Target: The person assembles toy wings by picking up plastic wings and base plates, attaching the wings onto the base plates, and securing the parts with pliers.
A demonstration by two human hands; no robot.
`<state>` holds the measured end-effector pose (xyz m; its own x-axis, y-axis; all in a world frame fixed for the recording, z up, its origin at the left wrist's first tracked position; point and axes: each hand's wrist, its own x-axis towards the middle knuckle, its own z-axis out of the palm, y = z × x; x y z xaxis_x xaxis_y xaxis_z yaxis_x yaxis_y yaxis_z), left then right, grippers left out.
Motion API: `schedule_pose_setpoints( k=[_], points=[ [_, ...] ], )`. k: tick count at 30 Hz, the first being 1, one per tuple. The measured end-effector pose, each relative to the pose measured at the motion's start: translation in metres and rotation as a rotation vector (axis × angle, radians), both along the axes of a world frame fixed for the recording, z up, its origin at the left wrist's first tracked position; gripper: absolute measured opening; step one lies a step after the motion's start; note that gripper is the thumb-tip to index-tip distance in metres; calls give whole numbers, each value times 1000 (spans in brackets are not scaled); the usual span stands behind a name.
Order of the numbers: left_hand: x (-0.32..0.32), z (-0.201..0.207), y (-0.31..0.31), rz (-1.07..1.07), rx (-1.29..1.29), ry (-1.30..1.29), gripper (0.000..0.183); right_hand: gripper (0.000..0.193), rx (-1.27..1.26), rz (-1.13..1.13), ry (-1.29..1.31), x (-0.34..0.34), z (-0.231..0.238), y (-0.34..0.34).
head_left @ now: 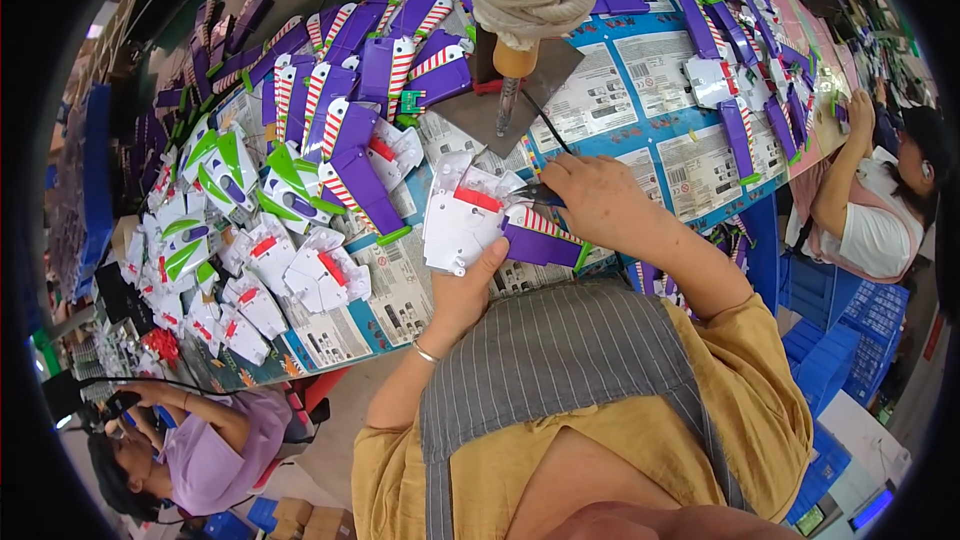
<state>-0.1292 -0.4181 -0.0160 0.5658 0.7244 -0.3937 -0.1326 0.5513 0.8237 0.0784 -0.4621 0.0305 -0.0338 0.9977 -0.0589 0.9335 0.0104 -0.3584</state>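
Note:
My left hand [468, 292] grips a white plastic toy shell [452, 230] by its lower right edge, thumb on top. A red strip [479, 200] crosses the shell's upper part. Joined to or lying against its right side is a purple wing [541, 246] with a red-and-white striped edge and a green tip. My right hand [595, 202] is closed around dark pliers [538, 194], their jaws at the shell's upper right edge. The fingers partly hide the pliers' handles. Between the shell and wing, the exact joint is too small to make out.
Above the shell hangs a cord-wrapped tool [515, 60] with a metal bit. Purple wings [350, 35] and white shells [262, 250] pile up at left; green-and-white toy bodies [222, 175] lie among them. More wings [740, 135] lie right. Two people sit nearby.

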Motion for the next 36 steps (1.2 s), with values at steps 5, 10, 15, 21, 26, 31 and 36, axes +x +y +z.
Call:
schedule_pose_setpoints(
  k=[5,10,15,21,26,31,36],
  points=[
    [3,1,4,17,14,-35,43,25,-156,22,-48,-1,6,12],
    [7,4,6,51,64,22,41,17,-125,136,-184,9,15,21],
    [13,17,26,49,110,65,43,10,40,267,-356,18,13,41],
    [21,20,46,41,-277,-27,49,11,-10,186,-192,32,-7,51],
    [36,23,51,98,-227,-47,44,14,-123,85,-130,42,-9,63],
    [44,32,52,103,-118,-46,44,18,-173,70,-43,48,-6,65],
    [45,34,51,122,-117,-30,44,21,-209,76,-7,46,-1,67]
  ],
)
